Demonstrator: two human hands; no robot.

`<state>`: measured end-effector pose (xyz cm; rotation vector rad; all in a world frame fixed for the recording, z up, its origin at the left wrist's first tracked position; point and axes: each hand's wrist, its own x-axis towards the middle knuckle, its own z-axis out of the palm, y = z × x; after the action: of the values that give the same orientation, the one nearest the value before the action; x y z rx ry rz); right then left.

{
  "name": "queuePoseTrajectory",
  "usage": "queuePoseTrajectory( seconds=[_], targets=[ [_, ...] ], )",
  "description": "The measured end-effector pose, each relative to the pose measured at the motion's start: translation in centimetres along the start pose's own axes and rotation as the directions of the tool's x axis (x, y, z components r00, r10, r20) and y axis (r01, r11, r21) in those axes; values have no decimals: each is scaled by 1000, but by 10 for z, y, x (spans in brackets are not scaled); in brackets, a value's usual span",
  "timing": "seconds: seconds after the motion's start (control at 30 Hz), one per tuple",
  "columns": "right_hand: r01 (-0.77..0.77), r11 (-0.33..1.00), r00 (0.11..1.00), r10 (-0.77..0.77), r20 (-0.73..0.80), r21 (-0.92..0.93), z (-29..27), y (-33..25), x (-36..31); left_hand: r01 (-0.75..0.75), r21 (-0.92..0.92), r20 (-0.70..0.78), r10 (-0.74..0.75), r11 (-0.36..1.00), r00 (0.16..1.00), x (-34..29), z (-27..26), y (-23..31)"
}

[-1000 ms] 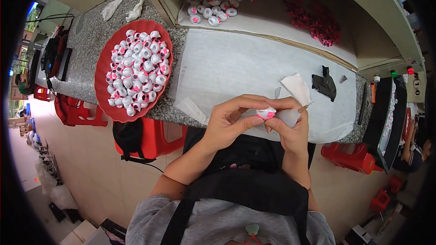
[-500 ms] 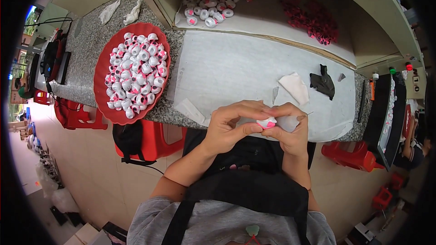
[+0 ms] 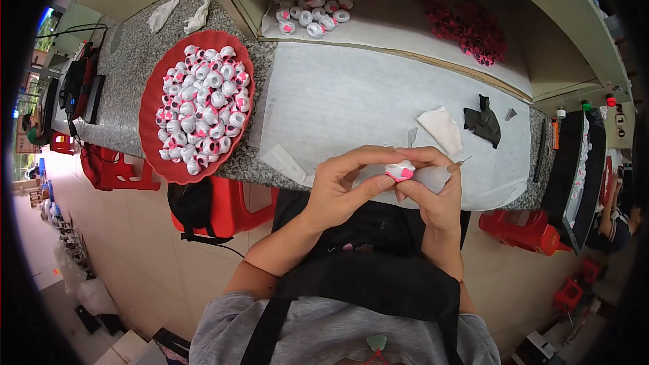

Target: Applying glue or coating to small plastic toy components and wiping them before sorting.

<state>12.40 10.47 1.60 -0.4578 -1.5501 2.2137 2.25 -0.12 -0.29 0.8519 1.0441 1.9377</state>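
Near the front edge of the worktable, my left hand (image 3: 338, 187) pinches a small white-and-pink hollow plastic piece (image 3: 399, 171) between thumb and fingers. Against its right side is my right hand (image 3: 439, 206), its fingers curled round a translucent squeeze bottle (image 3: 433, 179) with a thin needle tip. That tip points up and right, away from the piece. The right fingertips reach the piece's upper edge. To the left, a red scalloped tray (image 3: 148, 101) carries a heap of similar white-and-pink pieces.
White paper (image 3: 338, 94) covers the tabletop, bearing a folded white cloth (image 3: 441, 129) and a black scrap (image 3: 482, 123). On the shelf behind lie white pieces (image 3: 314, 16) and dark pink parts (image 3: 466, 33). Red stools (image 3: 236, 202) stand below; a black-edged conveyor (image 3: 571, 175) is at right.
The piece has been turned slightly and raised between my fingers, showing more of its white top. My right thumb has shifted lower, and the bottle's needle tip angles further upward.
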Motion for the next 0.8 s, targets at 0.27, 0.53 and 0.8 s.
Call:
queuePoseTrajectory(
  seconds=[0.27, 0.53, 0.8],
  targets=[
    [52, 999, 998, -52, -37, -12, 2, 1, -2, 13, -55, -53, -16, 998, 998, 0, 7, -4],
    [35, 998, 998, -33, -49, 55, 12, 8, 7, 60, -124, -122, -75, 991, 990, 1, 3, 8],
    [97, 994, 972, -107, -209, -57, 2, 13, -9, 20, -247, 60, -5, 969, 998, 5, 10, 0]
  ],
)
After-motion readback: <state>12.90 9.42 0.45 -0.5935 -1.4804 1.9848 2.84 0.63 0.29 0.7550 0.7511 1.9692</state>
